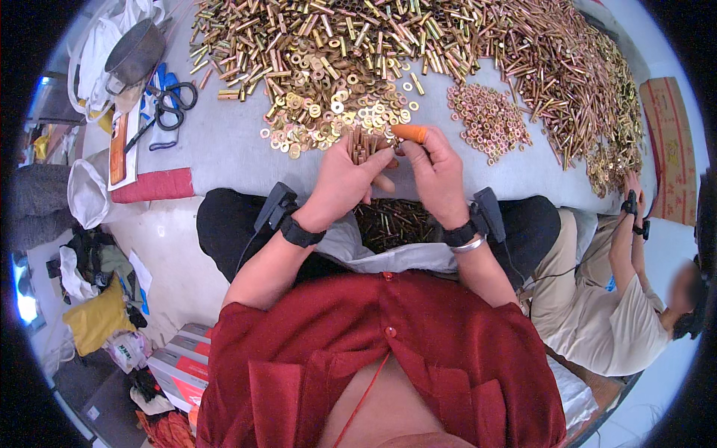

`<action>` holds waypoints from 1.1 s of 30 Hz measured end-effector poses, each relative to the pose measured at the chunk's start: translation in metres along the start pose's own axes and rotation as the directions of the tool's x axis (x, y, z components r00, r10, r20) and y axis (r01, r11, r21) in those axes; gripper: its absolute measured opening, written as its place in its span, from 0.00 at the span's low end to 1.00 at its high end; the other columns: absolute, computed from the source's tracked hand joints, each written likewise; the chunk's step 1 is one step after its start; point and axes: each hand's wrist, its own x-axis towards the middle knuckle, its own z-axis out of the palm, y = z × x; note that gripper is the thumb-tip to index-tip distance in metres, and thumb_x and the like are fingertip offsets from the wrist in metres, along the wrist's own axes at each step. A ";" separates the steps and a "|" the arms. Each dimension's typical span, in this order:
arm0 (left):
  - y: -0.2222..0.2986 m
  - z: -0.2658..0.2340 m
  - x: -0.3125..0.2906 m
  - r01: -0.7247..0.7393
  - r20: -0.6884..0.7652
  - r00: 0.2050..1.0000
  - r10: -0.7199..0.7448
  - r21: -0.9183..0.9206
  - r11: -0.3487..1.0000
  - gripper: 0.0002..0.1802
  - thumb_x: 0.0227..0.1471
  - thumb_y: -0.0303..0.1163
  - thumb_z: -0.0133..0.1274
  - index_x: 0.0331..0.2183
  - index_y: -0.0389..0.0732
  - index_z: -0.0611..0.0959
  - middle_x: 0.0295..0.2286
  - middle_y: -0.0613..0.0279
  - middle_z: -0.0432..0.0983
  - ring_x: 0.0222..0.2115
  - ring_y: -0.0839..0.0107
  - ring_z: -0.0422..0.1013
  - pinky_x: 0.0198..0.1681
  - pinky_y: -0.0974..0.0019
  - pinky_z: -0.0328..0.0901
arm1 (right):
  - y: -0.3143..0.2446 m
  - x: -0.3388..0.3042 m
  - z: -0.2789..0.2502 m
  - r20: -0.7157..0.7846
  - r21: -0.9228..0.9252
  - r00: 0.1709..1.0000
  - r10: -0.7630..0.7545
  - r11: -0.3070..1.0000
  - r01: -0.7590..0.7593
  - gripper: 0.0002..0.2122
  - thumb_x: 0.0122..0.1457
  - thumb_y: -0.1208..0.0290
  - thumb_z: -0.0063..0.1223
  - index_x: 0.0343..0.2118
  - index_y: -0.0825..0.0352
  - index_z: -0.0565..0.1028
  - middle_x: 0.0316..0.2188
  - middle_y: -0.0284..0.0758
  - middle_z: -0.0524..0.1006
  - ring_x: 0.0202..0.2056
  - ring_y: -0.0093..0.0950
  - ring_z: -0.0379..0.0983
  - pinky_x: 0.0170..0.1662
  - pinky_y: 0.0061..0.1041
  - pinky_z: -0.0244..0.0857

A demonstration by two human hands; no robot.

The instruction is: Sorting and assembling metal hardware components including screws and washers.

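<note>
My left hand [344, 179] is closed around a bunch of slim copper-gold metal bolts [361, 146], held over the table's near edge. Against it, my right hand [435, 172] has thumb and fingers pinched together at the end of the bunch. An orange finger cot [410, 134] covers one of its fingertips. What the pinch holds is too small and hidden to tell. Just beyond both hands lies a heap of flat gold washers [321, 112]. A pile of small pinkish-gold nuts [489, 122] sits to the right.
Metal sleeves [343, 30] heap along the far side; thinner bolts [553, 82] pile at right. Scissors [173, 104], a metal pot [136, 52] and a red cloth strip [153, 185] lie left. A lined container of bolts [392, 224] sits between my legs. A co-worker [605, 306] reaches in at right.
</note>
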 end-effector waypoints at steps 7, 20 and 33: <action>-0.012 0.002 0.001 -0.151 -0.037 0.987 0.157 0.138 0.979 0.10 0.54 0.29 0.57 0.37 0.35 0.75 0.27 0.63 0.77 0.19 0.78 0.74 0.16 0.75 0.65 | -0.002 0.001 -0.008 0.064 -0.062 0.995 -0.080 0.995 0.084 0.09 0.56 0.79 0.54 0.40 0.67 0.78 0.34 0.39 0.77 0.35 0.32 0.76 0.39 0.27 0.68; 0.001 0.000 -0.003 -0.038 0.045 0.998 0.037 0.028 0.999 0.11 0.54 0.30 0.57 0.37 0.38 0.74 0.26 0.64 0.78 0.16 0.79 0.72 0.14 0.77 0.61 | -0.011 0.010 -0.021 0.161 -0.088 0.981 -0.106 0.989 0.122 0.08 0.54 0.79 0.56 0.37 0.68 0.78 0.32 0.38 0.76 0.34 0.30 0.74 0.37 0.23 0.67; -0.008 0.007 -0.001 -0.150 0.097 0.985 0.144 0.063 0.987 0.10 0.55 0.29 0.57 0.38 0.37 0.74 0.26 0.63 0.77 0.17 0.80 0.72 0.15 0.76 0.62 | -0.014 0.001 -0.031 0.205 -0.096 0.978 -0.037 0.994 0.058 0.10 0.54 0.77 0.58 0.40 0.67 0.79 0.32 0.37 0.77 0.32 0.28 0.75 0.36 0.23 0.68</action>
